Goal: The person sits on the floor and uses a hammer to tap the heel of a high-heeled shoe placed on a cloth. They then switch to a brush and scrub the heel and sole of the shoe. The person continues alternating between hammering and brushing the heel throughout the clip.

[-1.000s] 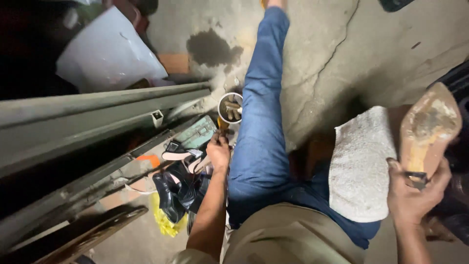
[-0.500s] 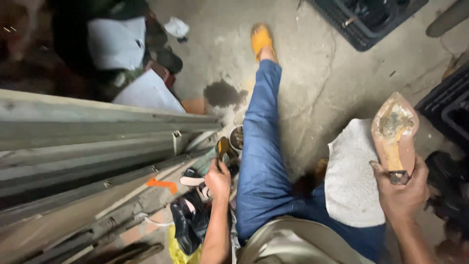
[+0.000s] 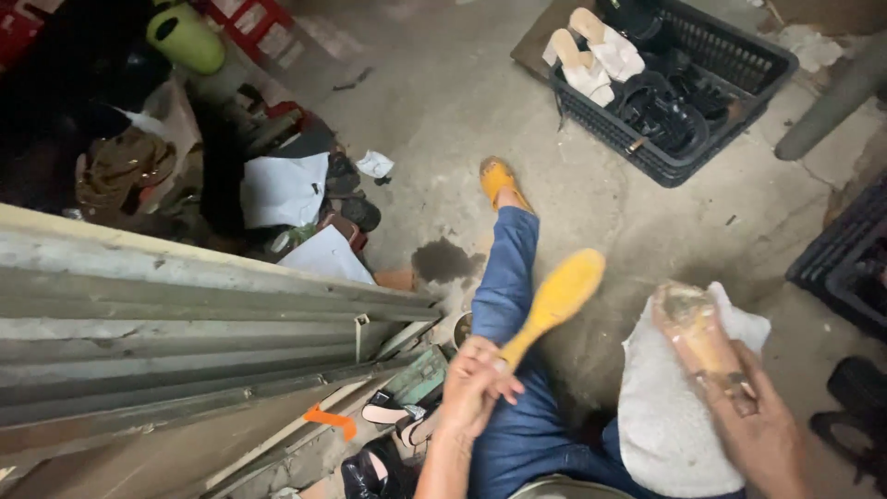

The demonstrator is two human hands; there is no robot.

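Observation:
My left hand point(image 3: 476, 388) grips the thin handle of a yellow brush point(image 3: 554, 300), whose flat oval head is raised over my outstretched leg in blue jeans point(image 3: 508, 277). My right hand point(image 3: 762, 430) holds a tan shoe sole point(image 3: 698, 333), underside up and smeared with glue. It rests above a white towel point(image 3: 661, 407) spread on my right thigh. My foot wears a yellow sandal point(image 3: 499, 180).
A black plastic crate point(image 3: 684, 83) with white sandals and black shoe parts stands at the upper right. Grey metal beams point(image 3: 185, 323) lie at the left. Clutter, white sheets point(image 3: 282, 189) and a green jug point(image 3: 185, 37) fill the upper left. Another dark crate point(image 3: 845, 263) is at the right edge.
My left hand has come up from the cluttered spot by the beams, now holding the yellow brush. The view has tilted upward, showing the crate of shoes. The sole stays in my right hand.

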